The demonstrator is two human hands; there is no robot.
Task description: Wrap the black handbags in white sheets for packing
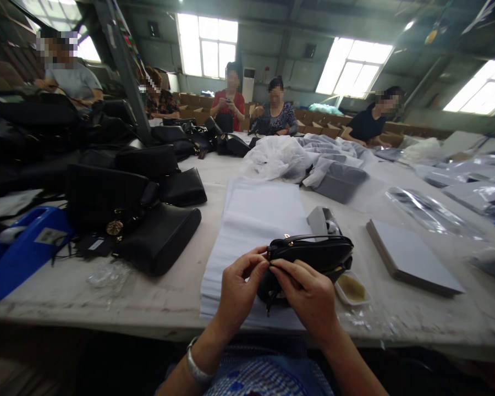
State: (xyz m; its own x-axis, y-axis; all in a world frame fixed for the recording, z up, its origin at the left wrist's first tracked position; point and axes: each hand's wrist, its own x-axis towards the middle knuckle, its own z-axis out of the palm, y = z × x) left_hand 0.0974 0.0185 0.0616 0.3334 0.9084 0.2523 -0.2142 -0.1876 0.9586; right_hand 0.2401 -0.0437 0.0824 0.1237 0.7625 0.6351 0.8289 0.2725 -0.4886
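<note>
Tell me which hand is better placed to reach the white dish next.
Probably the right hand: it is close beside the white dish, while the left hand is farther off, at one end of the black handbag. Both are busy at the bag, though.

The handbag (313, 254) is solid black with small gold-toned fittings (288, 236). Under it lie plain white sheets (264, 206) on an off-white tabletop (181, 297) marked with grey smudges. Just right of the handbag, a white dish (357, 302) has yellowish contents (352, 287); farther right, a stack of boards (412, 256) is whitish on top and brownish-grey at the sides. Left of the handbag are more black bags (173, 236), a round gold charm (114, 227) and a bright blue tape dispenser (25, 250). On the near side of the handbag, clothing (264, 377) shows blue-and-white checks.
</note>
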